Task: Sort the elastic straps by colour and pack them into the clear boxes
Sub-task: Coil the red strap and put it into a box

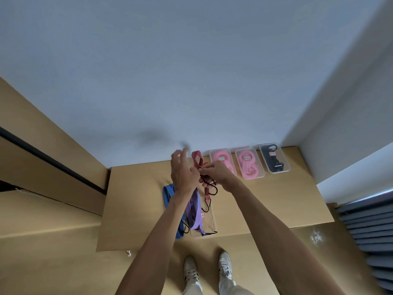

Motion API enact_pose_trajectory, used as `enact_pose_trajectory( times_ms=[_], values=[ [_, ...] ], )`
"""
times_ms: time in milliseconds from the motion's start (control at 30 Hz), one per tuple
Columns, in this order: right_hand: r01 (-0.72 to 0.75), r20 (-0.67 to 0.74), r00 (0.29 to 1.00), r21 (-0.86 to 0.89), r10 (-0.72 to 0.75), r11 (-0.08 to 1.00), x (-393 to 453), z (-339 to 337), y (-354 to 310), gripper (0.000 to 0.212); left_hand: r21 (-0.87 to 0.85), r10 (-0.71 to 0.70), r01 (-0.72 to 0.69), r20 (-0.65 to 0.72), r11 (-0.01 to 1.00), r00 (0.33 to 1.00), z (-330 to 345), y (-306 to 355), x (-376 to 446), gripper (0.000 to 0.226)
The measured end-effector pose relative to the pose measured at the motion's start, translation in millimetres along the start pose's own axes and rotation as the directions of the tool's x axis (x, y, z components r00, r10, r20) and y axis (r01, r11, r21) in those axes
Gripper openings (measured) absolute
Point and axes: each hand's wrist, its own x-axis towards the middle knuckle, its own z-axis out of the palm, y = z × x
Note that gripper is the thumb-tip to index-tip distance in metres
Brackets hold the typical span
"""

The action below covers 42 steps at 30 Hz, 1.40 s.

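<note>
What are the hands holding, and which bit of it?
Both hands, left and right, hold the red striped elastic strap around its folded middle; its black hooks dangle below.

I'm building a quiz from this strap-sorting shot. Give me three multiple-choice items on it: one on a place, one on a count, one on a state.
1. Where does the clear plastic box holding the black strap stand in the row by the wall?
A. left end
B. middle
C. right end

2. How many clear boxes hold a coiled pink strap?
A. one
B. two
C. three

3. What is the red striped elastic strap with black hooks doing?
A. lying in a box
B. held up in both hands
C. lying flat on the cardboard

Key: 1 C, it stands right of both pink-filled boxes. 2 B, two pink coils show side by side. 3 B, the left hand and right hand grip it above the cardboard top.
</note>
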Motion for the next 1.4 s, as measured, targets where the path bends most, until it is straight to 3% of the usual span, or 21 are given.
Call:
enact_pose_trajectory(
  times_ms=[33, 100, 200, 300, 367, 433, 467, 500, 533, 567, 600, 700, 767, 867, 1000, 1067, 1167, 1267, 1400],
  values=[
    [0.020, -0.020, 1.000, 0.003, -0.020, 1.000, -1, -2, -8, 0.019, -0.035, 0.090, -0.088, 0.067, 0.996, 0.994, -3, -2, 1, 0.055],
    [0.059, -0.078, 0.995, 0.034, -0.056, 0.998, -3, -7, -25, 0.017, -0.136, 0.213, -0.197, 0.118, 0.971, 0.970, -10, 2, 2, 0.050],
    [0.090, -0.189, 0.980, 0.152, -0.060, 0.984, -2, -15, -54, 0.020, -0.148, 0.305, -0.304, -0.018, 0.941, 0.952, -17, 11, 6, 0.047],
    [0.122, -0.316, 0.947, 0.207, -0.052, 0.971, 1, -23, -77, 0.020, -0.227, 0.391, -0.380, 0.003, 0.897, 0.921, -26, 33, 10, 0.036],
    [0.168, -0.371, 0.926, 0.237, -0.071, 0.957, -1, -23, -86, 0.028, -0.297, 0.300, -0.298, -0.042, 0.907, 0.953, -32, 48, 15, 0.028],
    [0.257, -0.371, 0.920, 0.326, -0.127, 0.910, -6, -21, -93, 0.016, -0.403, 0.036, -0.032, 0.002, 0.915, 0.999, -37, 58, 22, 0.025],
    [0.302, -0.378, 0.912, 0.357, -0.159, 0.884, -8, -20, -94, 0.010, -0.497, -0.130, 0.193, 0.158, 0.846, 0.979, -40, 62, 28, 0.025],
    [0.338, -0.390, 0.903, 0.382, -0.182, 0.860, -9, -18, -94, 0.007, -0.548, -0.228, 0.410, 0.371, 0.729, 0.900, -45, 64, 32, 0.027],
    [0.368, -0.403, 0.893, 0.403, -0.199, 0.838, -9, -17, -95, 0.006, -0.537, -0.234, 0.543, 0.537, 0.646, 0.810, -51, 67, 33, 0.028],
    [0.392, -0.416, 0.884, 0.416, -0.212, 0.821, -9, -15, -95, 0.006, -0.526, -0.202, 0.589, 0.616, 0.613, 0.761, -54, 67, 33, 0.027],
    [0.405, -0.430, 0.876, 0.412, -0.218, 0.816, -8, -15, -95, 0.006, -0.556, -0.182, 0.598, 0.627, 0.577, 0.758, -54, 66, 32, 0.022],
    [0.386, -0.467, 0.862, 0.350, -0.198, 0.854, -6, -14, -94, 0.013, -0.765, -0.255, 0.538, 0.474, 0.354, 0.843, -52, 65, 33, 0.008],
    [0.360, -0.484, 0.853, 0.275, -0.195, 0.891, -5, -14, -90, 0.022, -0.843, -0.327, 0.439, 0.339, 0.312, 0.882, -52, 62, 37, 0.007],
    [0.351, -0.475, 0.826, 0.013, -0.303, 0.936, -7, -10, -84, 0.023, -0.865, -0.344, 0.367, 0.248, 0.344, 0.906, -56, 60, 44, 0.007],
    [0.361, -0.503, 0.736, -0.274, -0.453, 0.891, -8, -1, -79, 0.017, -0.782, -0.268, 0.319, 0.200, 0.536, 0.942, -58, 61, 44, 0.014],
    [0.439, -0.521, 0.660, -0.317, -0.542, 0.840, -9, 2, -77, 0.021, -0.711, -0.224, 0.278, 0.172, 0.645, 0.959, -60, 60, 44, 0.018],
    [0.536, -0.503, 0.575, -0.364, -0.645, 0.762, -12, 4, -77, 0.024, -0.681, -0.195, 0.207, 0.095, 0.703, 0.976, -64, 62, 47, 0.019],
    [0.585, -0.482, 0.546, -0.365, -0.685, 0.724, -13, 2, -80, 0.017, -0.549, -0.152, 0.132, 0.010, 0.825, 0.988, -68, 61, 53, 0.021],
    [0.627, -0.441, 0.543, -0.353, -0.715, 0.694, -17, 3, -80, 0.018, -0.459, -0.070, 0.064, 0.005, 0.886, 0.998, -75, 54, 57, 0.023]
  ],
)
